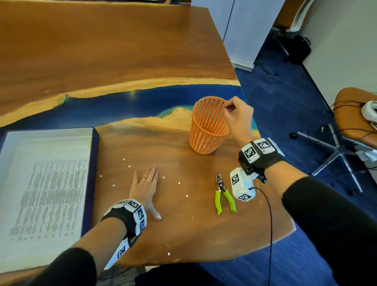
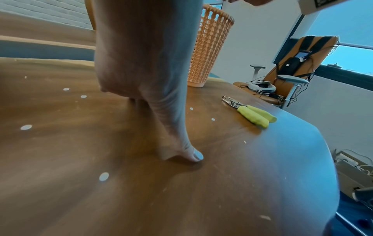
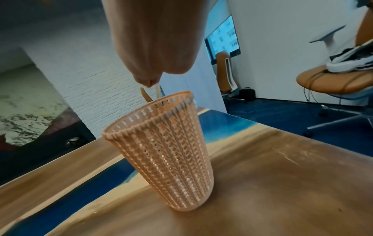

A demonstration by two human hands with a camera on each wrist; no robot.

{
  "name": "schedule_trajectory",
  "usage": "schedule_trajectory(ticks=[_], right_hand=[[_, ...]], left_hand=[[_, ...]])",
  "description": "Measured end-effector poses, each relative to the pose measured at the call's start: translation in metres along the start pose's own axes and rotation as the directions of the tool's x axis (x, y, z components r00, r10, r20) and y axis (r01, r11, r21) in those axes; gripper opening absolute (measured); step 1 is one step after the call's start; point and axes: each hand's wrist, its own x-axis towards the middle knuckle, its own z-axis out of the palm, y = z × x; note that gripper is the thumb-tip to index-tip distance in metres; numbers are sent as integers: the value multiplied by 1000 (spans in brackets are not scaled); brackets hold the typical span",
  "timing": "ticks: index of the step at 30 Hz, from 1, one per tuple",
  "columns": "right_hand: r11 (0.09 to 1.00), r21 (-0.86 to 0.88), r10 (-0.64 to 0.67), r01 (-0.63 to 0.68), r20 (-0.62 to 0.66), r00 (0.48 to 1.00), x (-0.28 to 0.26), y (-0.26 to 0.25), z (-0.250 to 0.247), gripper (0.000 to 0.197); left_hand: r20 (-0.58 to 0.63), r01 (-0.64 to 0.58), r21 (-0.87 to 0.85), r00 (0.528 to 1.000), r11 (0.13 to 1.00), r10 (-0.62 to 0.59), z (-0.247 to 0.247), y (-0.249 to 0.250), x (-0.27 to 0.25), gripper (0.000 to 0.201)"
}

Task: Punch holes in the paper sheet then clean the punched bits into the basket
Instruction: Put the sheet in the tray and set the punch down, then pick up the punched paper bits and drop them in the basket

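Note:
An orange mesh basket (image 1: pixel 206 128) (image 2: pixel 210 47) (image 3: pixel 165 151) stands upright on the wooden table (image 1: pixel 189 228). My right hand (image 1: pixel 228 108) (image 3: pixel 153 86) hovers over its right rim, thumb and forefinger pinched together; anything between them is too small to see. My left hand (image 1: pixel 145 182) (image 2: pixel 141 63) lies flat on the table, fingers straight, amid several white punched bits (image 1: pixel 129 167) (image 2: pixel 26 127). The green-handled hole punch (image 1: pixel 223 194) (image 2: pixel 252 115) lies untouched between the two hands. The printed paper sheet (image 1: pixel 47 190) rests in a shallow white tray (image 1: pixel 47 133) at the left.
The table's curved edge (image 1: pixel 280 237) runs close behind the punch, with blue carpet below. An orange office chair (image 1: pixel 362 124) loaded with cables stands to the right. A cable (image 1: pixel 269 226) trails from my right wrist over the table edge.

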Motion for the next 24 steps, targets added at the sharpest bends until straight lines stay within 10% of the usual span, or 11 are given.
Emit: schedule_trajectory(ticks=[14,24], right_hand=[[992,-92,99,-90,97,990,9,12,13,21],[978,-94,-182,183,19,983,-31,-19,21,9]], left_hand=[[-26,49,78,999,996,-47,11,6,-3,148],[-12,50,70,999,996,-50,8,7,-3,149]])
